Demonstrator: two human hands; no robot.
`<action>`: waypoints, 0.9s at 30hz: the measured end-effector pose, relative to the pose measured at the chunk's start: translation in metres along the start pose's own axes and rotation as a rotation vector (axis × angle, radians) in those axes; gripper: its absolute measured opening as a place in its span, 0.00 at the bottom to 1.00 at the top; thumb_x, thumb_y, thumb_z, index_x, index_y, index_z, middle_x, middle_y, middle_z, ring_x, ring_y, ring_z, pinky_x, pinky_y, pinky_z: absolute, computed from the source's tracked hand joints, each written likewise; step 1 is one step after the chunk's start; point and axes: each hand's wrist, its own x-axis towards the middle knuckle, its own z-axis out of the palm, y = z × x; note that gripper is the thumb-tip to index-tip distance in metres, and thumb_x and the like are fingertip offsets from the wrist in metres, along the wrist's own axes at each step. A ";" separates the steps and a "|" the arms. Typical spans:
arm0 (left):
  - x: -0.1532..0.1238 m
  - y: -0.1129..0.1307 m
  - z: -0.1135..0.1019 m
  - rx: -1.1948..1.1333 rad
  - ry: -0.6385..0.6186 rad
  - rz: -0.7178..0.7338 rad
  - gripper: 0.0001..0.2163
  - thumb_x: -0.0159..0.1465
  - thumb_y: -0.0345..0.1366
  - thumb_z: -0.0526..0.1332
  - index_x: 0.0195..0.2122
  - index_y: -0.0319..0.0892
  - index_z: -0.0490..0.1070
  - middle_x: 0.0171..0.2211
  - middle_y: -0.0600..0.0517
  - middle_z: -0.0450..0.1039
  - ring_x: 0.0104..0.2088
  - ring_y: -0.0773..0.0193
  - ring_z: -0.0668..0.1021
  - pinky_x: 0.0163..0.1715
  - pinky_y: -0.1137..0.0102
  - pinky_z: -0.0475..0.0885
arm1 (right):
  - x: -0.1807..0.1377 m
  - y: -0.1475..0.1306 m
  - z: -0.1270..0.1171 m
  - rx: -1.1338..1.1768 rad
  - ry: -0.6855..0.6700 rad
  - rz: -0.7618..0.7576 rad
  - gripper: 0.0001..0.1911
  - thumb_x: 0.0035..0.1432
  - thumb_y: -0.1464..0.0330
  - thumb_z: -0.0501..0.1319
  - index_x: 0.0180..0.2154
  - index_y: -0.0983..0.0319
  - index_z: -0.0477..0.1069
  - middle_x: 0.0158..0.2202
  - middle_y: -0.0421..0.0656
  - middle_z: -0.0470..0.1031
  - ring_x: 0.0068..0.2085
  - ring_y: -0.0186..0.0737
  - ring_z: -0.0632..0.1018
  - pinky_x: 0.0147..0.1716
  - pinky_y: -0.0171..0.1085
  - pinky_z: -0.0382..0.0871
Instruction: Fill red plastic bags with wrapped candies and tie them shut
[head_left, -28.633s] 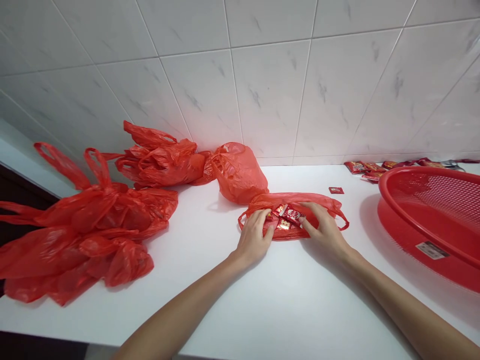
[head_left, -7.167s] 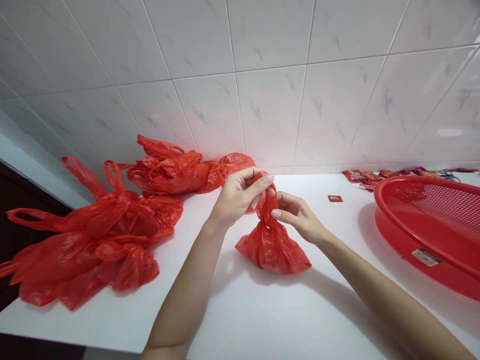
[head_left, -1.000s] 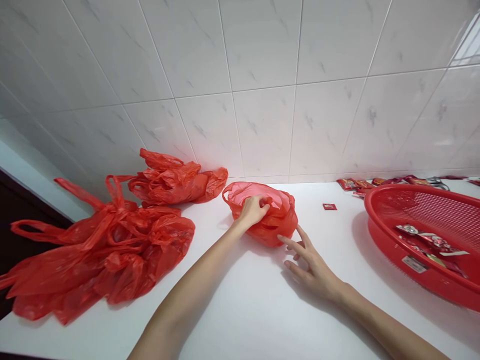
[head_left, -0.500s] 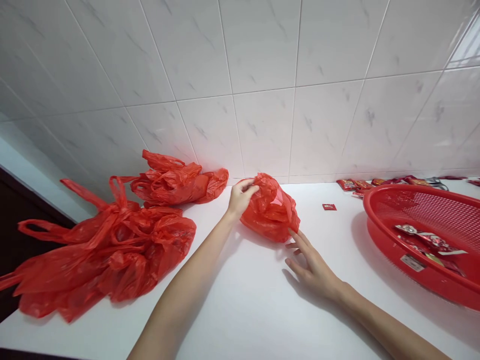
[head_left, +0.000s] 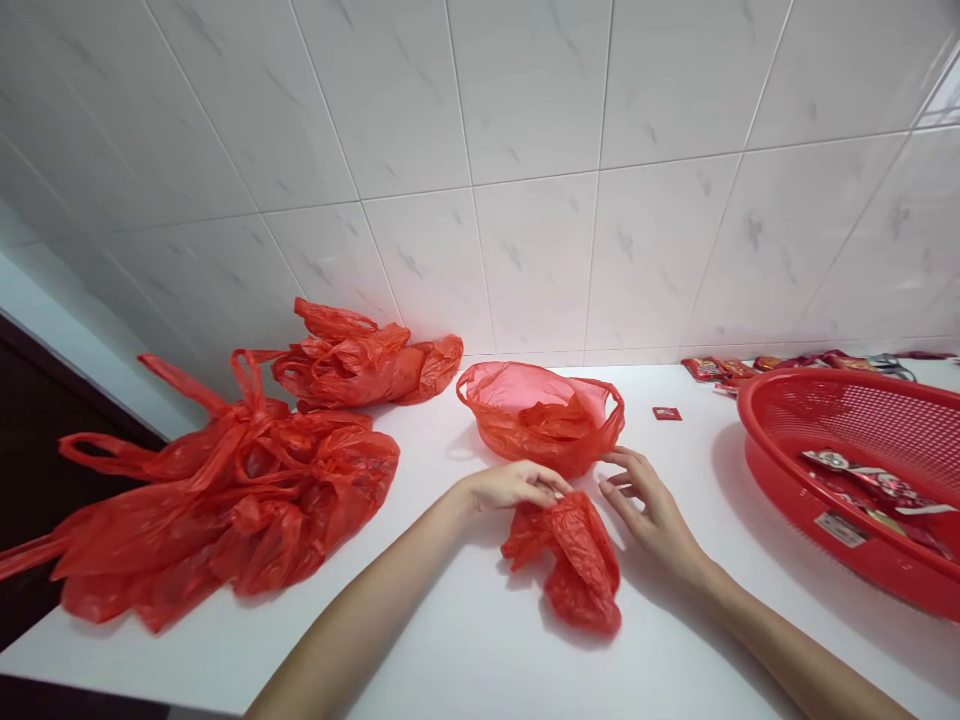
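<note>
A small crumpled red plastic bag [head_left: 575,558] lies on the white counter [head_left: 465,640] in front of me. My left hand [head_left: 511,486] pinches its upper left end. My right hand [head_left: 651,505] hovers just to the right of the bag with fingers apart, touching or nearly touching it. Right behind both hands sits an open red bag [head_left: 541,414] holding more red bags inside.
A heap of red bags [head_left: 225,490] lies at the left, another bundle [head_left: 360,360] against the tiled wall. A red mesh basket [head_left: 862,470] with several sachets stands at the right. Loose red sachets [head_left: 720,368] lie along the wall; one small sachet [head_left: 666,413] is alone.
My left hand drew a small red bag out of the open bag and brought it down to the counter in front. My right hand shifted up beside it.
</note>
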 end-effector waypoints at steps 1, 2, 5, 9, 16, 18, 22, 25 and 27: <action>0.009 -0.005 0.003 0.014 0.012 -0.020 0.18 0.51 0.27 0.71 0.44 0.39 0.79 0.29 0.55 0.76 0.29 0.69 0.74 0.34 0.73 0.66 | 0.000 0.001 -0.002 0.007 0.007 0.021 0.18 0.67 0.54 0.55 0.52 0.55 0.70 0.59 0.51 0.68 0.42 0.44 0.81 0.41 0.46 0.79; 0.017 -0.008 0.005 0.003 0.066 -0.011 0.21 0.51 0.27 0.71 0.48 0.39 0.78 0.28 0.55 0.75 0.29 0.69 0.74 0.34 0.73 0.66 | 0.000 0.001 -0.003 0.013 0.015 0.042 0.19 0.67 0.53 0.55 0.52 0.55 0.70 0.58 0.51 0.68 0.42 0.45 0.81 0.41 0.46 0.79; 0.034 -0.007 0.002 -0.101 0.358 0.108 0.27 0.55 0.28 0.69 0.58 0.39 0.71 0.28 0.54 0.74 0.28 0.68 0.74 0.33 0.72 0.68 | 0.000 0.003 -0.009 0.022 0.056 0.096 0.22 0.66 0.49 0.53 0.52 0.56 0.70 0.60 0.52 0.68 0.43 0.46 0.80 0.41 0.46 0.79; 0.043 0.007 -0.002 -0.175 0.515 0.204 0.23 0.60 0.31 0.64 0.57 0.40 0.70 0.32 0.52 0.77 0.30 0.67 0.78 0.36 0.71 0.71 | -0.001 0.000 -0.015 0.072 0.029 0.167 0.26 0.65 0.47 0.54 0.55 0.56 0.67 0.60 0.54 0.70 0.49 0.50 0.79 0.44 0.47 0.78; 0.038 0.012 0.027 -0.334 0.374 0.255 0.12 0.56 0.34 0.71 0.41 0.38 0.78 0.39 0.46 0.81 0.35 0.63 0.81 0.40 0.69 0.75 | -0.001 -0.006 -0.012 0.200 -0.045 0.112 0.30 0.57 0.58 0.66 0.59 0.57 0.63 0.57 0.50 0.74 0.52 0.51 0.78 0.50 0.49 0.76; 0.034 0.016 0.027 -0.383 0.378 0.234 0.12 0.55 0.33 0.72 0.40 0.38 0.77 0.37 0.46 0.81 0.33 0.63 0.81 0.38 0.69 0.75 | 0.002 -0.006 -0.014 0.235 -0.022 0.129 0.26 0.56 0.61 0.65 0.55 0.58 0.66 0.52 0.49 0.77 0.47 0.50 0.80 0.45 0.47 0.77; 0.024 0.028 0.011 -0.453 0.491 0.184 0.11 0.54 0.31 0.72 0.38 0.38 0.76 0.32 0.49 0.80 0.30 0.65 0.81 0.37 0.69 0.75 | 0.007 -0.011 -0.023 0.288 -0.014 0.183 0.25 0.49 0.65 0.67 0.51 0.58 0.69 0.44 0.46 0.80 0.40 0.47 0.82 0.37 0.42 0.77; 0.013 0.038 -0.004 -0.449 0.533 0.188 0.10 0.54 0.31 0.72 0.37 0.37 0.76 0.30 0.50 0.79 0.29 0.65 0.81 0.36 0.71 0.75 | 0.009 -0.017 -0.029 0.346 -0.032 0.219 0.18 0.48 0.66 0.67 0.43 0.59 0.74 0.41 0.44 0.81 0.39 0.46 0.81 0.35 0.39 0.76; 0.006 0.042 -0.011 -0.423 0.522 0.212 0.10 0.54 0.33 0.72 0.36 0.37 0.76 0.29 0.49 0.79 0.29 0.64 0.81 0.34 0.71 0.75 | 0.010 -0.019 -0.033 0.440 -0.022 0.283 0.14 0.49 0.65 0.67 0.41 0.59 0.75 0.40 0.44 0.81 0.37 0.44 0.80 0.33 0.37 0.74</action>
